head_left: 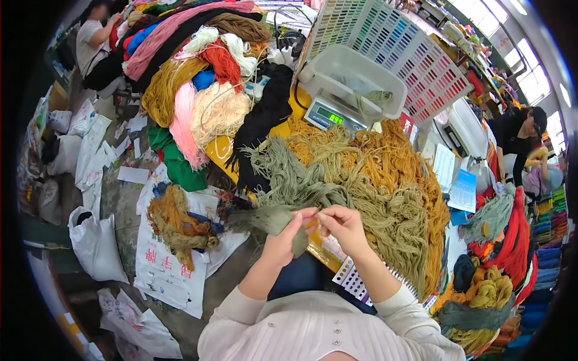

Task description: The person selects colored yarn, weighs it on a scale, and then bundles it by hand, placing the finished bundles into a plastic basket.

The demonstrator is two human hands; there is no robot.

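In front of my chest, my left hand (pixel 284 240) is closed round a bundle of grey-green yarn (pixel 268 220), whose loose ends fan out to the left. Close beside it, my right hand (pixel 341 225) is closed in a pinch, the fingertips near those of the left. What the pinch holds is too fine to make out. Just beyond both hands, heaped yarn lies on the yellow table: grey-green skeins (pixel 289 168), olive skeins (pixel 385 210) and golden-orange skeins (pixel 400 150).
A digital scale (pixel 331 114) carries a white plastic tub (pixel 355 69) with a little green yarn inside. Behind stands a colour-swatch board (pixel 391 42). Multicoloured skeins (pixel 220 111) pile up at left. White sacks (pixel 99 240) lie on the floor. A person (pixel 521 135) is at right, another (pixel 93 39) far left.
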